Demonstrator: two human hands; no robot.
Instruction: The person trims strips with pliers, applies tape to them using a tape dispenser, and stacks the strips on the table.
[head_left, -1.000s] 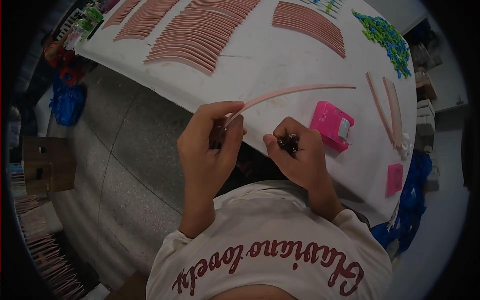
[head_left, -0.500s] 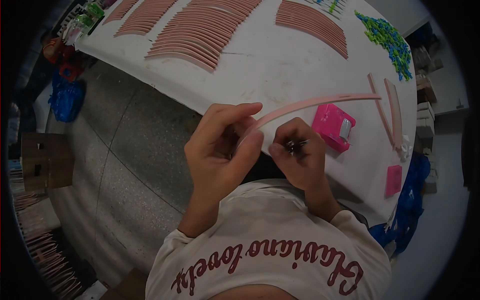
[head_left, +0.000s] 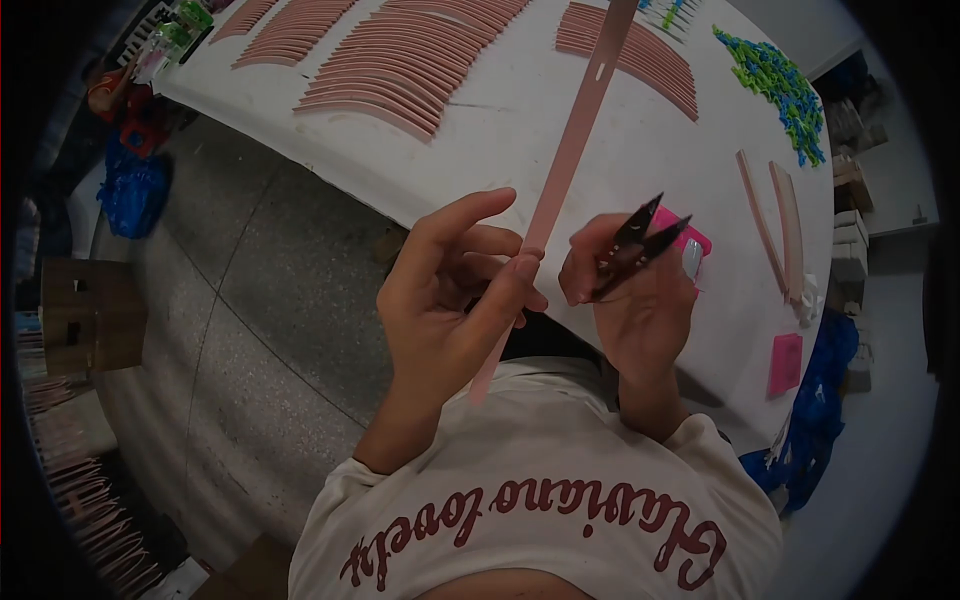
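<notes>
A long pink strip point(head_left: 568, 160) with a small slot near its upper part is pinched between the thumb and fingers of my left hand point(head_left: 455, 280). It slants from above my lap up over the table, its flat face showing. My right hand point(head_left: 640, 295), just right of the strip, grips dark thread snips point(head_left: 638, 243), whose two pointed blades are apart and point up and right. Behind the snips sits a pink box-like holder point(head_left: 690, 240) with a grey part, partly hidden by the hand and blades.
Rows of pink strips point(head_left: 390, 70) lie on the white table point(head_left: 500, 130), another row point(head_left: 660, 75) farther right. Green and blue pieces point(head_left: 780, 90) are heaped at the right edge. Two loose strips point(head_left: 788, 220) and a pink block point(head_left: 785, 365) lie nearer. Someone's arm point(head_left: 118, 82) shows far left.
The strip in my left hand has swung from pointing right to pointing up and away, turning its flat face into view. In my right hand the snips have come round with their blades exposed.
</notes>
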